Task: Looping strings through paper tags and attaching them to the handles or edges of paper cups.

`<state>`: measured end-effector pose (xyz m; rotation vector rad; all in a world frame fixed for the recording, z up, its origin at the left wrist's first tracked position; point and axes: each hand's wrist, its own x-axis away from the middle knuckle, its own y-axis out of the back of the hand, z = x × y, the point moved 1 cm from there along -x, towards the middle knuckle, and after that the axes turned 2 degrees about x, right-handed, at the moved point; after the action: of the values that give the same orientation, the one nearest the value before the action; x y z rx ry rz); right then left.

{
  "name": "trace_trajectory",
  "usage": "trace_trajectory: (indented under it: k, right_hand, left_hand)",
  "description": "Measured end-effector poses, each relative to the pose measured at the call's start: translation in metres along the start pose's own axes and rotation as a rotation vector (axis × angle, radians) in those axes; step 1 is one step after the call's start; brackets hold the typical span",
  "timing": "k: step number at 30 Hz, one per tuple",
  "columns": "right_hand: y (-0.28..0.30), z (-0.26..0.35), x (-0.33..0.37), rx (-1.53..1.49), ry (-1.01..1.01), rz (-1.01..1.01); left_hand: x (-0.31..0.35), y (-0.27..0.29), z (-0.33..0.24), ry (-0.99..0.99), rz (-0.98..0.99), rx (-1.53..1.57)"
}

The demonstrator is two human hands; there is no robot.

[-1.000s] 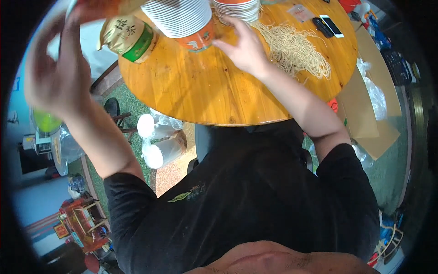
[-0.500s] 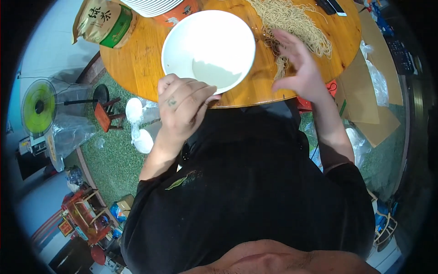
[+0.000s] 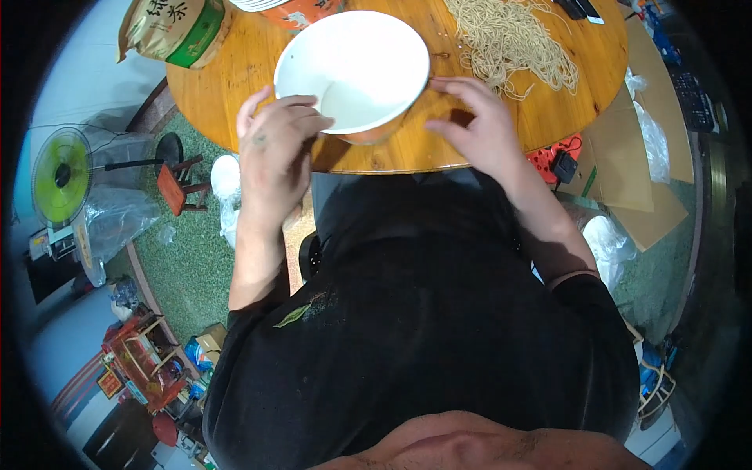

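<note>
A round tub (image 3: pixel 352 70), white inside with an orange outer wall, stands near the table's front edge, its mouth tilted toward me. My left hand (image 3: pixel 274 145) is at its near left side, fingers apart and fingertips over the rim. On the other side, my right hand (image 3: pixel 478 125) is open, its fingertips close to the rim and the thumb held away. Whether they touch the tub I cannot tell. Beyond my right hand lies a loose heap of thin beige strands (image 3: pixel 517 47), like noodles or string.
The round wooden table (image 3: pixel 211 102) also holds a gold-and-green pouch (image 3: pixel 176 31), a stack of similar orange tubs (image 3: pixel 301 12) and a black object (image 3: pixel 576 8). A green fan (image 3: pixel 63 172) and a small red stool (image 3: pixel 180 188) stand left. Cardboard (image 3: pixel 623 157) lies right.
The tub has shifted slightly up and left and sits more tilted. My left hand has loosened from the rim and moved left; my right hand has come from the strands to the tub's right side.
</note>
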<state>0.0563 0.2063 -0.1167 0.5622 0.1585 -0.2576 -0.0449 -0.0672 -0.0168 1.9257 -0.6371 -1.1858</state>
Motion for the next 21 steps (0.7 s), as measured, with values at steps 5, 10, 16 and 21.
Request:
trace_trajectory:
  k: [5,10,16,21]
  right_hand:
    - [0.059,-0.028,0.001,0.163,0.013,-0.247]
    - [0.090,-0.041,-0.011,0.305,-0.024,-0.273]
    - [0.060,-0.037,-0.047,0.551,0.026,-0.080]
    - [0.051,-0.056,-0.064,0.739,0.104,-0.025]
  left_hand:
    - [0.006,0.000,0.033,0.037,0.065,0.005]
    - [0.005,-0.002,0.046,0.042,0.038,-0.019]
    - [0.002,-0.003,0.039,0.016,0.025,-0.028]
    - [0.007,0.000,0.005,0.038,-0.154,-0.026]
